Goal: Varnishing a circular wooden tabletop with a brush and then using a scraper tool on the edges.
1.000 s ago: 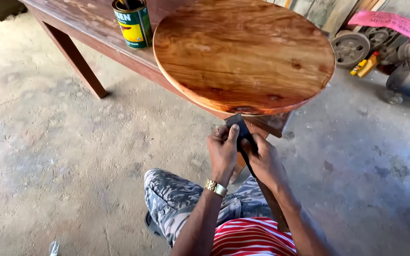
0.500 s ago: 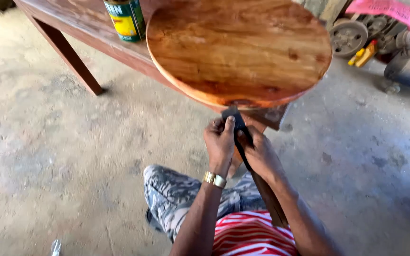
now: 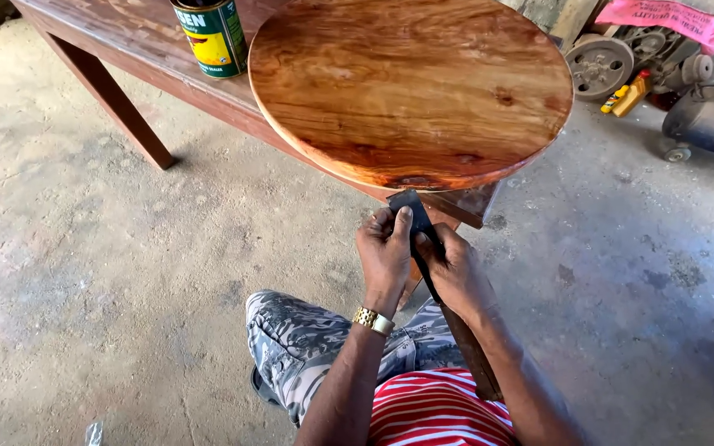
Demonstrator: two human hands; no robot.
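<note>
Both our hands are clamped on a dark flat blade [image 3: 411, 216], left hand [image 3: 384, 252] and right hand [image 3: 454, 268] side by side, just under the round tabletop [image 3: 411, 87]. We see glossy reddish wood with dark knots, resting on a bench [image 3: 138, 41] beside a green-and-yellow tin [image 3: 211, 37].

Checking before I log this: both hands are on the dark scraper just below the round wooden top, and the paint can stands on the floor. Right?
Not quite. The head view shows the paint can standing on the wooden table, not the floor. Both the left hand and right hand do grip the dark scraper below the round wooden top.
</note>
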